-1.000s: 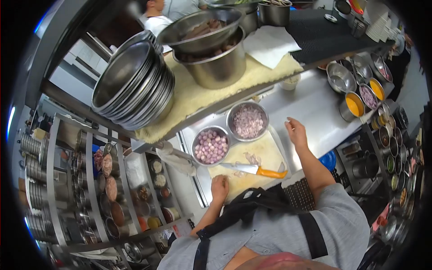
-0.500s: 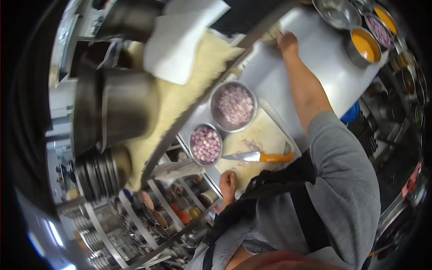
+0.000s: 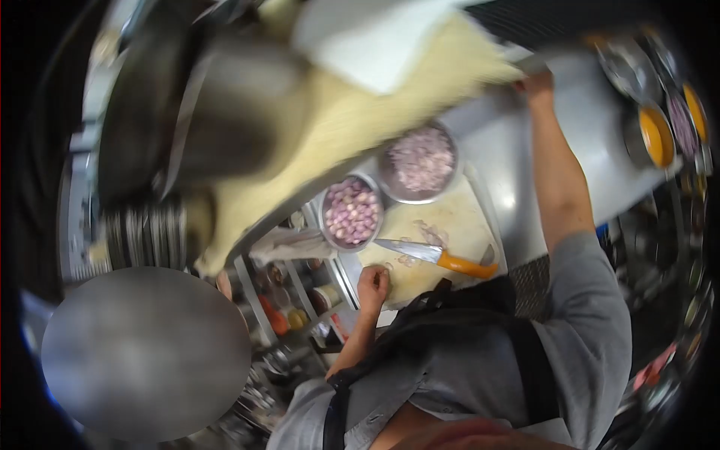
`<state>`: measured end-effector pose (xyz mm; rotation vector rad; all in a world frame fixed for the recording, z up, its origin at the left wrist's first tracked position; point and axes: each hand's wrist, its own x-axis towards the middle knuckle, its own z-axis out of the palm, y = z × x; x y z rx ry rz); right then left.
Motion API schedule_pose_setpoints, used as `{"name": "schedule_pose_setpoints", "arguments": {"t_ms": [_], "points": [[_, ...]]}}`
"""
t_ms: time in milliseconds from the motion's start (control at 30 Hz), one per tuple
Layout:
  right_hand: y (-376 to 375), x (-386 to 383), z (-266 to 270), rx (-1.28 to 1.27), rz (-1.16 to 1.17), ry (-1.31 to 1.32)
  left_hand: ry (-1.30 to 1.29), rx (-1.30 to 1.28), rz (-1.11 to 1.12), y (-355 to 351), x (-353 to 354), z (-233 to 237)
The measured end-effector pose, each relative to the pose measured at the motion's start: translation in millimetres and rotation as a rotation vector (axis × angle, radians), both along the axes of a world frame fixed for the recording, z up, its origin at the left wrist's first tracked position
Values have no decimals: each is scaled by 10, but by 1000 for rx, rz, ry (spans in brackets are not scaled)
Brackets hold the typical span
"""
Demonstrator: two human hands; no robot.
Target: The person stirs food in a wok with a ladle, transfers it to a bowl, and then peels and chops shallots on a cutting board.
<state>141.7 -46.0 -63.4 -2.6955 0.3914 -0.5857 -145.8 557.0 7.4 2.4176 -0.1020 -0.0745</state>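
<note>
Out goes the right hand: a second ago it hung beside the chopped shallots, and now it's stretched to the far edge of the steel counter, my view tilting with it. Nearest me, the black apron bunches close to the butt of the orange-handled chef's knife; one twist of the body, I reckon, could nudge it round. Left hand sits at the near corner of the cutting board, fingers curled in, nothing showing in its grasp, blade tip near: a careless shift could meet steel. Sliced shallot lies loose around the blade, so the right forearm swinging back low might scatter it. Past the tip, whole shallots fill the smaller bowl; chopped ones heap in the larger bowl beyond, where a bump might spill them. And far out, that right hand is smeared by blur: spread or gripping, I can't tell. The cream cloth ends near its fingers and could snag.
</note>
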Motion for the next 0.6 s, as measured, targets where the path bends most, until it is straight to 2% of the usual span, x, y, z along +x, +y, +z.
{"name": "schedule_pose_setpoints", "arguments": {"t_ms": [33,67,167,267,400,567,600], "points": [[210,-26,64,291,-20,-230,10,-6,31,23,-7,-37],[377,-17,183,446,-19,-319,-39,-29,100,52,-10,-68],[870,268,672,668,-9,-296,-77,23,50,83,-28,-160],[1492,593,1051,744,84,-236,-88,-43,123,65,-56,-131],[2337,1011,1269,743,218,-115,-184,-49,147,63,-61,-176],[3087,1432,1076,685,272,37,-129,-101,248,54,-86,-144],[3177,1497,1000,667,273,60,-190,-108,246,54,-85,-154]]}}
